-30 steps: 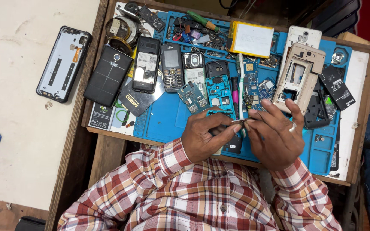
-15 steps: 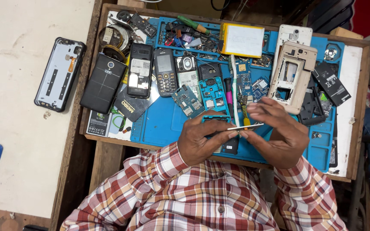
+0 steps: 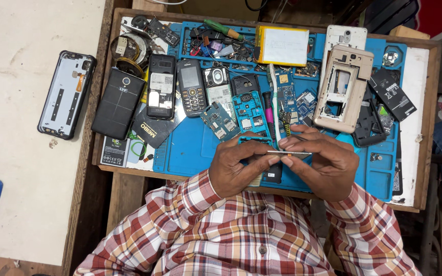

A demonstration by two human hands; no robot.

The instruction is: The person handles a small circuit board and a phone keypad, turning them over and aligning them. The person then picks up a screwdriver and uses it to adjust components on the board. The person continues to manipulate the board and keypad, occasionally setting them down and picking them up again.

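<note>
Left hand: the left hand (image 3: 239, 168) has its fingertips pinched shut on the left end of a thin, flat, pale metallic strip-like phone part (image 3: 289, 152), seen edge-on.
Right hand: the right hand (image 3: 323, 163) curls closed around the strip's right end, thumb and forefinger meeting on it.
Where the part is: held level between both hands, just above the near edge of the blue silicone repair mat (image 3: 190, 148), in front of the person's red-and-white checked shirt (image 3: 241, 230).
Handling: it looks light and thin, probably stiff yet easy to bend or crack; gripping it by the ends and edges, as both hands do here, seems the safest hold. What kind of part it is cannot be told.
Nearby on the mat: blue-green bare circuit boards (image 3: 249, 112), a white toothbrush (image 3: 273, 102), a beige gutted phone frame (image 3: 344, 89), a black keypad phone (image 3: 192, 87), a yellow-edged flat battery pack (image 3: 282, 46).
Off the tray: a grey phone back shell (image 3: 66, 94) lies on the pale table (image 3: 21, 153).
</note>
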